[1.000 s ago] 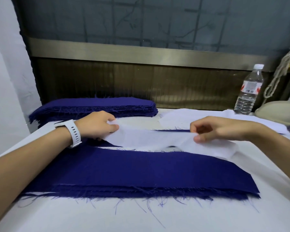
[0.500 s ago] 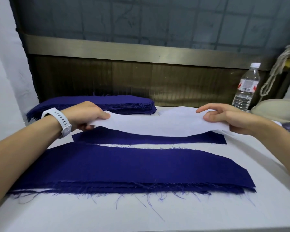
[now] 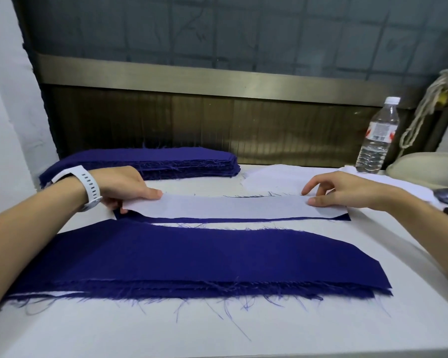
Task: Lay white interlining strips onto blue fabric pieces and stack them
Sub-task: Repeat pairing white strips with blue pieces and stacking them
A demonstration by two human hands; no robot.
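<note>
White cloth-covered worktable [image 3: 243,332] fills the lower view, and the broadest thing on it is a near stack of long, curved navy-blue fabric pieces [image 3: 192,257] with frayed threads trailing off its front edge (a sliver of white shows under its left corner). A second, thicker stack of the same blue fabric [image 3: 145,161] lies at the far left, against the dark wall panel. Between the two stacks a single narrow blue fabric piece [image 3: 217,220] lies flat, with a white interlining strip [image 3: 230,209] lying along it, so that only a thin blue margin shows along the near edge and at the right tip. Behind it, toward the right, sits a loose pile of white interlining pieces [image 3: 274,178]. The left hand [image 3: 124,186] pinches the strip's left end, fingers curled over the top and thumb beneath. The right hand [image 3: 347,188] is loosely spread, its thumb tip pressing on the strip's right end while the forefinger reaches toward the far edge. A clear plastic water bottle [image 3: 376,140] stands at the back right, and a white perforated watch band [image 3: 88,187] circles the left wrist.
</note>
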